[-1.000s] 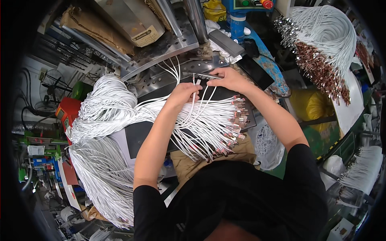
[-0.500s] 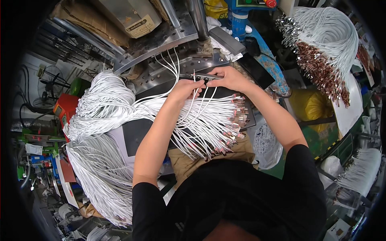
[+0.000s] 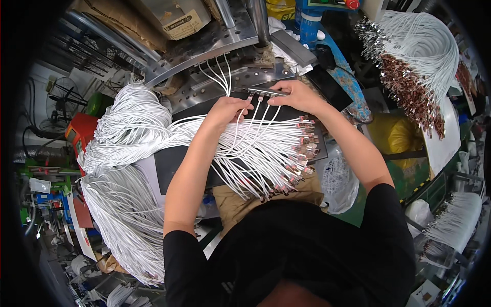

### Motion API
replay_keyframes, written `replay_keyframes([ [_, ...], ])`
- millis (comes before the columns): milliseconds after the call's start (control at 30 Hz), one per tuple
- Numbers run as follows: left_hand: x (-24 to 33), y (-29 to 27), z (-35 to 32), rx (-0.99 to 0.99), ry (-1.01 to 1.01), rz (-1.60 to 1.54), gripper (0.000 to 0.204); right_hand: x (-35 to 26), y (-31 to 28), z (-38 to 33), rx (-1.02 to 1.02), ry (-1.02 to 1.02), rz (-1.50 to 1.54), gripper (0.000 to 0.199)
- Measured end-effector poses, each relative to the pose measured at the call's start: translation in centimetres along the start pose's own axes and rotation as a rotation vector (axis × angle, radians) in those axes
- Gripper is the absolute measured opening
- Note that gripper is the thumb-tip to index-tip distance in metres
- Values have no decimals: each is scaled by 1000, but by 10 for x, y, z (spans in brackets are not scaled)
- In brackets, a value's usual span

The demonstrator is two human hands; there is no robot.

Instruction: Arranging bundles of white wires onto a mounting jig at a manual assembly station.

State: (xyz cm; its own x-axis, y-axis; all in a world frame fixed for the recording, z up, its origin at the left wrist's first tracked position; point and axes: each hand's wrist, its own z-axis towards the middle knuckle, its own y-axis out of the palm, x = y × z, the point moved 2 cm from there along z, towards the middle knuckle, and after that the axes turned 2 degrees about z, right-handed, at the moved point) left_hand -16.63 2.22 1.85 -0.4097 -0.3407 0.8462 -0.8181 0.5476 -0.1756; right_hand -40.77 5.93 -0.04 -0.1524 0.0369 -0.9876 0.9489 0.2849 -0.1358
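My right hand grips the right end of a narrow metal bar fixture. Several white cables hang from the bar, their connector ends set along its near side. At the bar's left part, my left hand pinches a white cable, its fingertips closed near the connector end; the exact grip is partly hidden. Below both hands a thick bundle of white cables lies fanned over a black board, with metal and reddish connector ends toward the right.
Ahead stands a metal press with a perforated plate and posts; a few white cables run over its lower plate. Coiled cables hang at the left. Another large cable bundle is at the far right, a clear plastic bag nearer.
My left hand has drawn slightly left and down from the bar, uncovering more connectors along it. My right hand stays on the bar's right end.
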Motion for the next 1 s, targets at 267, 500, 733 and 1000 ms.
replay_keyframes([
  [267, 20, 8, -12, 71, 142, 601, 30, -11, -3, -2, -14, 81, -256, 31],
  [500, -6, -73, 34, 563, 214, -529, 49, -30, 20, 74, 521, -740, -785, 25],
  [733, 17, -35, 29, -104, 97, -587, 41, 34, -40, 267, 686, -672, -908, 37],
  [1000, 39, -53, -87, 118, 534, 162, 34, -17, 8, 242, 416, -557, -770, 26],
])
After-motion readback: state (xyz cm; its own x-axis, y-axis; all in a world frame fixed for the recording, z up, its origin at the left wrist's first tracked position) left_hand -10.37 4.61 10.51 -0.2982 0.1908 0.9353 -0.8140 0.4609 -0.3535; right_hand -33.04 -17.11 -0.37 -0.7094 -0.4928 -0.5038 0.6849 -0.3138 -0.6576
